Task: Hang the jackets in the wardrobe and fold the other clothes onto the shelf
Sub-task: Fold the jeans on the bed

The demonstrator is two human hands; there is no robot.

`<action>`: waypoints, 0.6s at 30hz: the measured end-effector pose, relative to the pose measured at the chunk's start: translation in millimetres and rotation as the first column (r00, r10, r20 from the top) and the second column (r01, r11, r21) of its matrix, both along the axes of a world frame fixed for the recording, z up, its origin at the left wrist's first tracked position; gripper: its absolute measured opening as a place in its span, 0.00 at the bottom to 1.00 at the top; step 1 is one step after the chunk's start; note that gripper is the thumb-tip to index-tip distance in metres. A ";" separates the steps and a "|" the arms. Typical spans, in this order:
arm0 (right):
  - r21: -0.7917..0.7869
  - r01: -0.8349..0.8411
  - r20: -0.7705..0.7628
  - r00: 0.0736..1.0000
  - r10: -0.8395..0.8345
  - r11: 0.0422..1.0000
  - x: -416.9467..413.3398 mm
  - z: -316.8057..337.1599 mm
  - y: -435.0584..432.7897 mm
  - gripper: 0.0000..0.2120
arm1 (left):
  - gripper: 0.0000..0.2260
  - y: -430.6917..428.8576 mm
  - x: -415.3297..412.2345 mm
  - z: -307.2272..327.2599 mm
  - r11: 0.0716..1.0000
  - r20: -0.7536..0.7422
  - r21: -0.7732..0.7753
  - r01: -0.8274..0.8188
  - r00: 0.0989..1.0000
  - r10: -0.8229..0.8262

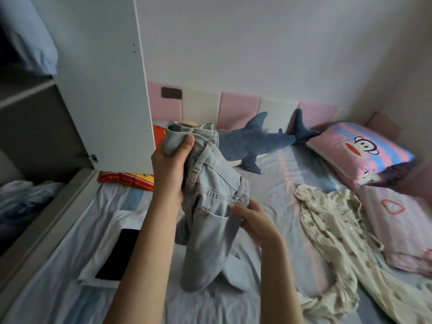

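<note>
I hold a pair of light blue jeans (210,206) up over the bed, legs hanging down onto the sheet. My left hand (171,167) grips the bunched waistband at the top. My right hand (252,218) holds the denim lower down by a back pocket, fingers curled on the cloth. A cream patterned garment (332,230) lies crumpled on the bed to the right. The open wardrobe (35,127) stands at the left, with grey shelves and folded bluish clothes (21,202) on a lower shelf.
The white wardrobe door (105,90) stands open over the bed's left edge. A white board with a black rectangle (117,253) lies on the sheet. A blue plush shark (252,141), a red-orange cushion (126,178) and a pink cartoon pillow (360,150) are near the headboard.
</note>
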State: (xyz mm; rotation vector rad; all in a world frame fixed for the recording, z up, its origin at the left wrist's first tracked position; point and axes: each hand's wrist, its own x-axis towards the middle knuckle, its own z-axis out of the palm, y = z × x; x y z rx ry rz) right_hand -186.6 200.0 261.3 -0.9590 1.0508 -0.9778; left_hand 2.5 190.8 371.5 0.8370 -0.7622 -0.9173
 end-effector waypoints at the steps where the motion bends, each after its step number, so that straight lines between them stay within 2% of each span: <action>1: -0.004 0.096 0.079 0.992 -0.095 0.995 -0.8 5.7 -1.2 0.10 | 0.10 1.3 -3.4 -0.8 1.000 0.014 0.009 -0.022 1.000 0.022; 2: -0.019 0.176 0.152 0.973 -0.172 0.984 -3.6 14.6 -3.6 0.07 | 0.06 1.7 -6.1 0.9 0.998 0.048 0.007 -0.055 0.997 0.055; 4: -0.096 0.318 0.205 0.933 -0.294 0.943 -15.3 33.9 -5.2 0.11 | 0.06 2.0 -5.5 2.3 0.991 0.183 -0.041 -0.127 0.974 0.133; 7: -0.356 0.492 0.118 0.867 -0.483 0.795 -36.3 62.6 -3.3 0.20 | 0.07 0.8 2.0 0.1 0.980 0.419 -0.103 -0.172 0.886 0.199; 10: -0.556 0.518 0.072 0.809 -0.583 0.650 -41.4 85.4 2.8 0.17 | 0.12 -2.9 8.0 -11.6 0.977 0.526 0.089 -0.195 0.842 0.120; 12: -0.613 0.519 0.117 0.806 -0.580 0.596 -38.3 95.1 6.8 0.17 | 0.14 -2.2 12.9 -20.2 0.947 0.468 0.274 -0.169 0.883 0.022; 14: -0.632 0.525 0.197 0.820 -0.538 0.569 -36.4 100.3 10.1 0.18 | 0.11 -0.8 17.8 -24.9 0.909 0.301 0.411 -0.066 0.951 -0.067; 16: -0.664 0.488 0.188 0.843 -0.504 0.567 -34.1 105.1 14.7 0.19 | 0.05 2.7 19.0 -29.1 0.865 0.181 0.501 0.030 0.974 -0.139; 18: -0.694 0.440 0.151 0.863 -0.483 0.570 -33.2 107.0 18.7 0.20 | 0.02 8.0 19.0 -36.5 0.822 0.143 0.564 0.081 0.971 -0.194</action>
